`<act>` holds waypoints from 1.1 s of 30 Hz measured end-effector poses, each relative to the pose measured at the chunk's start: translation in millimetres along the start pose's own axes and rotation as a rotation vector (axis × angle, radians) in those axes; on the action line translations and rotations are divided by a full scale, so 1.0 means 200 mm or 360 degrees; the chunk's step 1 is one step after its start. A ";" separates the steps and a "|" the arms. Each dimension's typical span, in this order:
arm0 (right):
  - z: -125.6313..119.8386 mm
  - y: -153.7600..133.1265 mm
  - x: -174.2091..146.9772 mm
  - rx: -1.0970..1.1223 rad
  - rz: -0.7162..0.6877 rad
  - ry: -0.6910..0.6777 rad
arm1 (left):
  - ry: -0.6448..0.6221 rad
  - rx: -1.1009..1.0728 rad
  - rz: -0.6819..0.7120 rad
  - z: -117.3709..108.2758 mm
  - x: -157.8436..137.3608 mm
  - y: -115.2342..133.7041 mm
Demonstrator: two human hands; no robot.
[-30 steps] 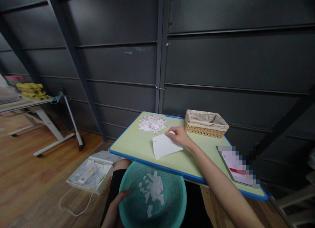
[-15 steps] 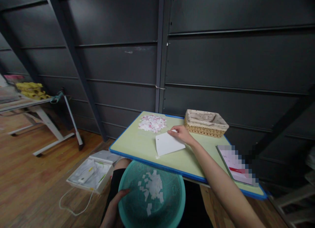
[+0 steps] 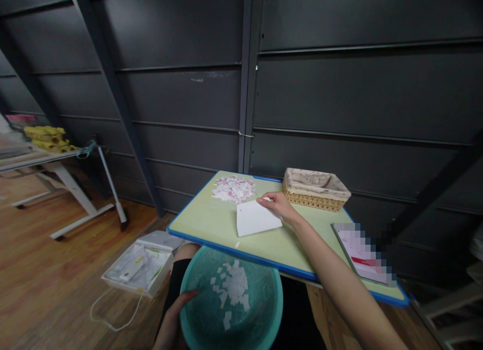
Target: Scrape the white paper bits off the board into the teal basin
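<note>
My right hand (image 3: 277, 205) pinches the top edge of a white card (image 3: 258, 219) just over the table (image 3: 199, 216), which is pale yellow with a blue rim. A small white scrap (image 3: 237, 245) lies near the table's front edge. On my lap, my left hand (image 3: 181, 304) grips the left rim of a teal plastic basket (image 3: 264, 309), thumb inside. Small white paper pieces (image 3: 236, 284) are scattered over the basket's bottom. Behind the card, a heap of white and pink paper pieces (image 3: 234, 189) rests on the table.
A cloth-lined woven basket (image 3: 315, 189) stands at the table's back right. A flat pinkish item, partly blurred, (image 3: 358, 254) lies at the right edge. An opened white box (image 3: 139, 267) with a cord is on the floor at left. A dark panelled wall (image 3: 181, 98) rises behind.
The white card has shifted slightly left and its lower edge is tilted up a little, leaving the small scrap apart from it. The teal basket has moved very slightly left.
</note>
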State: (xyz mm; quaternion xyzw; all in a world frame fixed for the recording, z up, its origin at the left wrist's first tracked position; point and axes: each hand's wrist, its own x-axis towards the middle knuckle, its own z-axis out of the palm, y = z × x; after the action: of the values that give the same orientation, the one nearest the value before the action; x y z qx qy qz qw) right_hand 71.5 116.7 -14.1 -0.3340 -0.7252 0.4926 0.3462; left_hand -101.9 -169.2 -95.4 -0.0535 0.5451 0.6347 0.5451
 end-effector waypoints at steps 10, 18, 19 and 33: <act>0.05 0.03 -0.02 -0.0147 -0.0071 -0.0283 | -0.0084 -0.0057 -0.0081 -0.02 0.03 0.00; -0.02 0.04 0.02 -0.0033 -0.0217 0.0323 | -0.0045 -0.0037 -0.0027 0.00 0.00 0.00; -0.05 0.05 0.04 -0.0142 -0.0293 0.0515 | -0.0043 -0.0052 -0.0040 0.00 0.00 0.00; -0.27 0.16 0.10 -0.0913 -0.0371 0.0808 | 0.0010 -0.0098 -0.0095 -0.02 0.02 0.00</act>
State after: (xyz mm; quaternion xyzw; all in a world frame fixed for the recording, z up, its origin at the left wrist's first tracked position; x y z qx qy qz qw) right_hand 110.6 169.4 -25.2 -0.4438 -0.7576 0.1295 0.4608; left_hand -104.7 -169.3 -99.7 -0.0886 0.5251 0.6345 0.5602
